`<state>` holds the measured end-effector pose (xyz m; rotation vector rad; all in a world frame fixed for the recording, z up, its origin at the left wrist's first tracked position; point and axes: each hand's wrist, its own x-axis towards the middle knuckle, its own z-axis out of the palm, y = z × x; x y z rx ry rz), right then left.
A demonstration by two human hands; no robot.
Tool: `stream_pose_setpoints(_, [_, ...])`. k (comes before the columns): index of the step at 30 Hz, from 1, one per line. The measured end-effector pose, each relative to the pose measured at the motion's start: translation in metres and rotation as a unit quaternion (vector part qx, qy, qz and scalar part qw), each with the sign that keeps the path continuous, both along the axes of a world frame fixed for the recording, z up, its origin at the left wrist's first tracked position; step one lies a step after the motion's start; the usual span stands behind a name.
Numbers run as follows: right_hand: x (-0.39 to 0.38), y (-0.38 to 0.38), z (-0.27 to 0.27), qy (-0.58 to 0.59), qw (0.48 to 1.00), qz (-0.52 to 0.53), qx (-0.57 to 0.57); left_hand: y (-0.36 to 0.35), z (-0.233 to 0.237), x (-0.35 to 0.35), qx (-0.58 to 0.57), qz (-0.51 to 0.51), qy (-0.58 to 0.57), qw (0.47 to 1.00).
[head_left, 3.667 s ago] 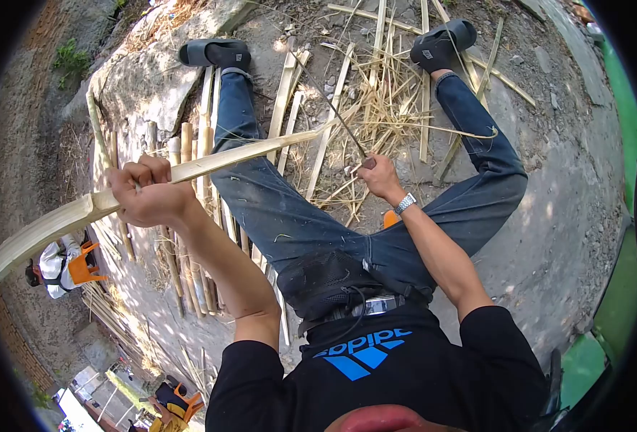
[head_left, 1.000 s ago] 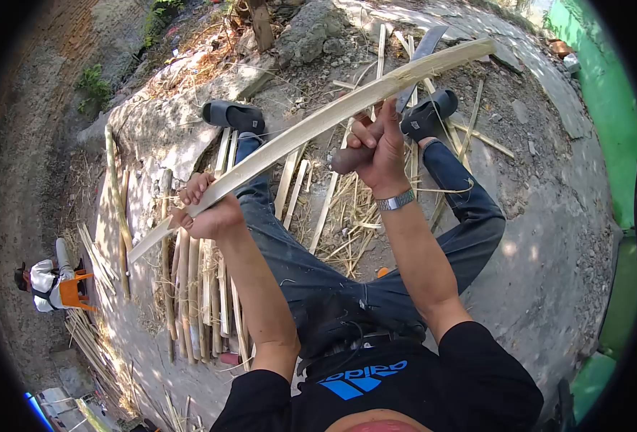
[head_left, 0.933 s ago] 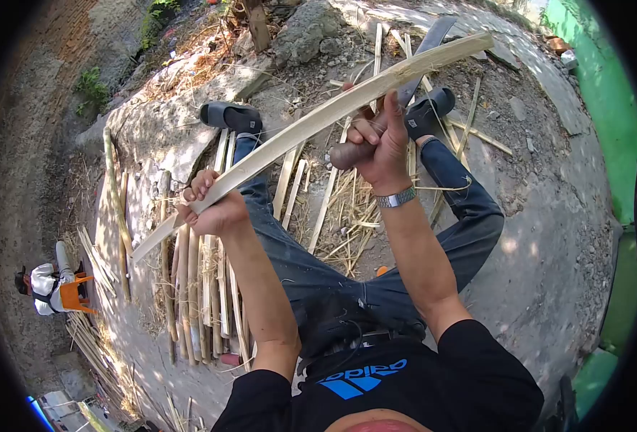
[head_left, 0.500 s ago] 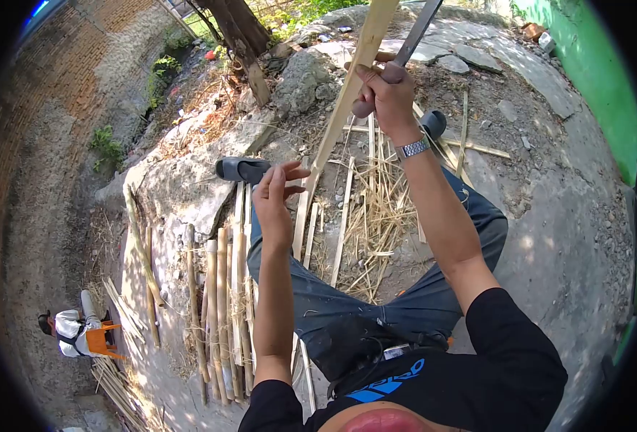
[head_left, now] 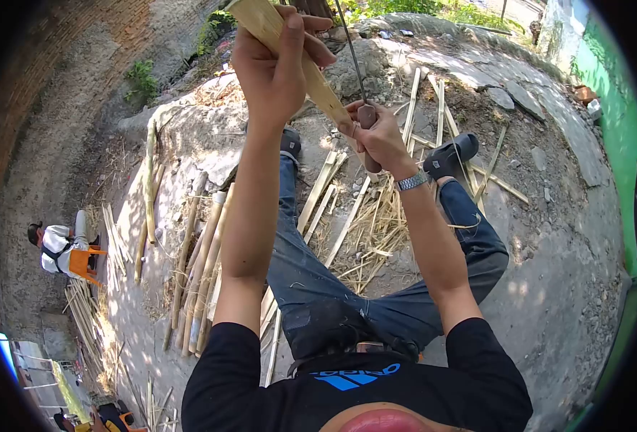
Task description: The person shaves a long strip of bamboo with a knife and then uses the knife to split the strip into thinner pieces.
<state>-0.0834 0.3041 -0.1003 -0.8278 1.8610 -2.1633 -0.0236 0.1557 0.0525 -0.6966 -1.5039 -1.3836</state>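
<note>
My left hand (head_left: pixel 269 79) is closed round the upper part of a pale split bamboo strip (head_left: pixel 324 95), which slants down to the right. My right hand (head_left: pixel 385 140) grips the wooden handle (head_left: pixel 367 115) of a long-bladed knife and also pinches the strip's lower end. The knife's dark blade (head_left: pixel 352 54) points up and away, seen nearly edge-on, beside the strip. Below the hands, between my legs, lies a heap of bamboo shavings (head_left: pixel 369 230) with several split strips (head_left: pixel 347 223).
Bamboo poles (head_left: pixel 203 263) lie bundled left of my leg. More strips (head_left: pixel 413 108) rest between my black shoes (head_left: pixel 451 155). A person on an orange chair (head_left: pixel 81 263) sits at far left. A green wall (head_left: pixel 610 93) stands on the right, with broken concrete slabs (head_left: pixel 523 104) near it.
My left hand, open and apart before, has risen and taken hold of the bamboo strip. My right hand has moved lower with the knife, whose blade has turned edge-on. The view has shifted.
</note>
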Motion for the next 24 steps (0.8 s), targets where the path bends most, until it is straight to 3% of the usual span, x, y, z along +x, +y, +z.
stream_pose_setpoints(3, [0.019, 0.004, 0.001, 0.056, 0.994, -0.082, 0.046, -0.013, 0.017, 0.008, 0.071, 0.106, 0.105, 0.986])
stream_pose_setpoints(4, [0.029, 0.009, 0.004, 0.015, 0.996, -0.090, 0.015, -0.022, 0.025, 0.018, 0.094, 0.092, 0.118, 0.984])
stream_pose_setpoints(6, [0.047, 0.013, 0.009, -0.038, 0.990, -0.105, -0.091, -0.025, 0.033, 0.042, 0.124, 0.194, 0.069, 0.970])
stream_pose_setpoints(9, [0.057, 0.040, -0.007, -0.095, 0.990, -0.099, -0.029, -0.039, 0.017, 0.050, 0.171, 0.186, 0.072, 0.965])
stream_pose_setpoints(11, [0.065, 0.048, -0.017, -0.040, 0.988, -0.148, 0.011, -0.030, -0.013, 0.044, 0.199, 0.119, 0.023, 0.972])
stream_pose_setpoints(13, [0.084, 0.055, -0.016, -0.088, 0.990, -0.085, 0.073, -0.012, -0.059, 0.029, 0.216, 0.079, -0.025, 0.973])
stream_pose_setpoints(16, [0.102, 0.060, -0.002, -0.084, 0.994, -0.058, 0.044, -0.017, -0.103, 0.022, 0.185, 0.054, -0.034, 0.981])
stream_pose_setpoints(18, [0.113, 0.057, 0.021, -0.019, 0.997, -0.060, -0.033, -0.012, -0.099, 0.025, 0.208, 0.064, -0.029, 0.976])
stream_pose_setpoints(21, [0.135, 0.059, 0.063, -0.078, 0.979, -0.042, -0.184, -0.006, -0.093, 0.026, 0.215, 0.076, -0.036, 0.973])
stream_pose_setpoints(23, [0.140, 0.049, 0.028, -0.016, 0.985, -0.050, -0.165, -0.003, -0.092, 0.025, 0.217, 0.078, -0.034, 0.972])
stream_pose_setpoints(24, [0.138, 0.045, -0.012, 0.016, 0.997, -0.072, -0.032, 0.001, -0.091, 0.024, 0.219, 0.080, -0.033, 0.972])
